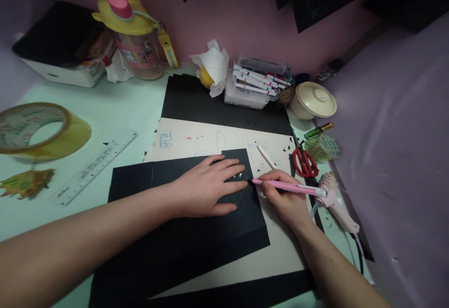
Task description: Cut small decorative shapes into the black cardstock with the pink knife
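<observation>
Lying closest to you, a dark strip (242,294) runs along the near edge, and just past it comes the black paper (206,240), spread over a pale sheet (242,266) in the middle of the desk. Your left hand (212,186) rests flat on it, fingers spread and gripping nothing, steadying the work by the look of it. And on the right, here is the action: your right hand (286,200) pinches a pink pen-shaped tool (291,186), its dark tip right beside your left fingertips, though whether it is biting into the paper you can't tell from here. So where do you stand? A few small pale openings (240,175) show by those fingers, so some of the fine cutting looks done; most of the visible black surface is whole, and how much is left to cut is anyone's guess, with no finished outline in sight. Farther out, a white pen (265,156) lies beyond your right hand, red-handled scissors (306,158) sit off to the right, and tiny black scraps (286,148) dot the pale sheet, likely offcuts not cleared away. Over on the left the clear ruler (98,167) lies out of both hands, and at the back, white markers (256,81) sit in their case, untouched.
</observation>
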`<action>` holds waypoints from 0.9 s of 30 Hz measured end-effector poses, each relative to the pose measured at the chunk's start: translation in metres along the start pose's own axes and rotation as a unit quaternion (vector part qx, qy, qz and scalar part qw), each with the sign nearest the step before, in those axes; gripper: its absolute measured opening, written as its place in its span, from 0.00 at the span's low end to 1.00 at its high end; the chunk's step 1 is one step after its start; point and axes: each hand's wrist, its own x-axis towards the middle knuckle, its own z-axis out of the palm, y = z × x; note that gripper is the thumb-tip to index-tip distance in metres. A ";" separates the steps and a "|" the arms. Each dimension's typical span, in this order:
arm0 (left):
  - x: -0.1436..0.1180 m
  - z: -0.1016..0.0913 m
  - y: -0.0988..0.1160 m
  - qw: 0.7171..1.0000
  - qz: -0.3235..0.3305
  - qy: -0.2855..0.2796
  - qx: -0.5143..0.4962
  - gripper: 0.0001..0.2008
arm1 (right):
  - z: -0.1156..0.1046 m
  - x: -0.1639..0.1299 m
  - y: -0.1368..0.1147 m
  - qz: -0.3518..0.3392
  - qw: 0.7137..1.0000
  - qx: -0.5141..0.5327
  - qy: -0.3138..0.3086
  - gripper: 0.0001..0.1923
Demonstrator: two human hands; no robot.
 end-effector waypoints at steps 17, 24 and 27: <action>0.000 0.001 0.001 1.000 0.000 0.006 0.001 0.24 | -0.001 0.001 0.002 -0.018 1.000 -0.009 -0.012 0.05; -0.001 0.001 0.001 1.000 0.002 0.017 -0.004 0.24 | -0.001 -0.001 0.002 -0.007 1.000 0.000 -0.011 0.05; -0.001 0.001 0.000 1.000 0.003 0.020 -0.006 0.24 | -0.001 0.000 0.002 -0.009 1.000 -0.008 -0.016 0.05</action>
